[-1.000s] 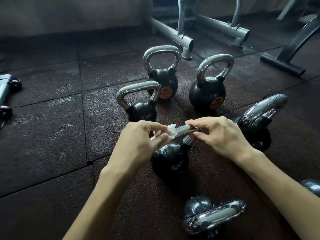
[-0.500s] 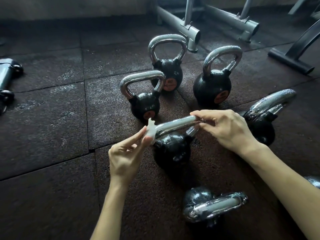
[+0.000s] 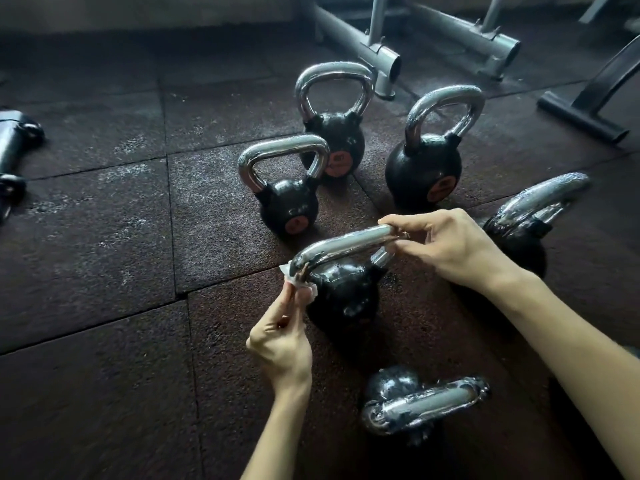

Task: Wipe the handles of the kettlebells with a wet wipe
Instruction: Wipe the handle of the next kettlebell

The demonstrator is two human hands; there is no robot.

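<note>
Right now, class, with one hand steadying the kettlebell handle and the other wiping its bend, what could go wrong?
1. The left hand pinches only a small wipe, so it might slip off the handle.
2. The right hand grips the handle's end with fingertips only; the kettlebell could tip.
3. The toppled kettlebell lies near the forearms and may get bumped.

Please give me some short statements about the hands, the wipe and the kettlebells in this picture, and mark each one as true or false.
1. The left hand pinches the wipe at the handle's left bend. True.
2. The right hand rests on the floor. False: it grips the handle's right end.
3. Six kettlebells are in view. True.
4. The wipe is black. False: it is white.
</note>
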